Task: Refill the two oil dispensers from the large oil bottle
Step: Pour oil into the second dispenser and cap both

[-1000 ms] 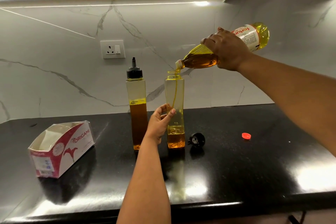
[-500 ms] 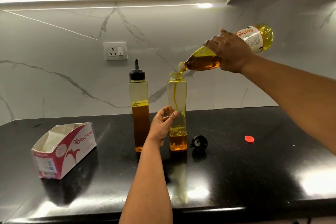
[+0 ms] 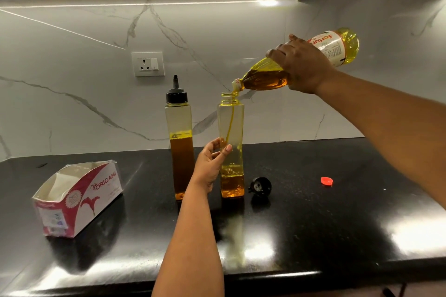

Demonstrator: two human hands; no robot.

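Pour: right hand [image 3: 303,66] gripped the large oil bottle [image 3: 296,65] round its middle, tipped neck-down, its mouth just above the uncapped dispenser [image 3: 231,142]; a thin stream of oil ran down inside
Steadying hand: left hand [image 3: 212,161] curled round the uncapped dispenser's lower half, thumb and fingertips against its wall, holding it upright on the black counter [image 3: 337,219]
Uncapped dispenser: oil stood only in the bottom part, roughly a fifth of the way up; most of the body was clear, so this fill looked barely begun
Capped dispenser: second dispenser [image 3: 179,147] stood just beside the first, on its left, black nozzle cap on, oil a little past the halfway mark; whether it had been topped up or awaited its turn could not be told
Left to do: by my judgement, finishing this pour, screwing the cap back on, dealing with the second dispenser if needed, and closing the large bottle
Loose caps: black dispenser cap [image 3: 260,185] lay just right of the uncapped dispenser; small red cap [image 3: 327,181] lay well apart, further right
Other things: open tissue carton [image 3: 78,198] sat on the counter's left; wall socket [image 3: 147,64] on the marble backsplash
Obstruction: nothing lay between bottle mouth and dispenser neck; the narrow neck seemed the main spill risk
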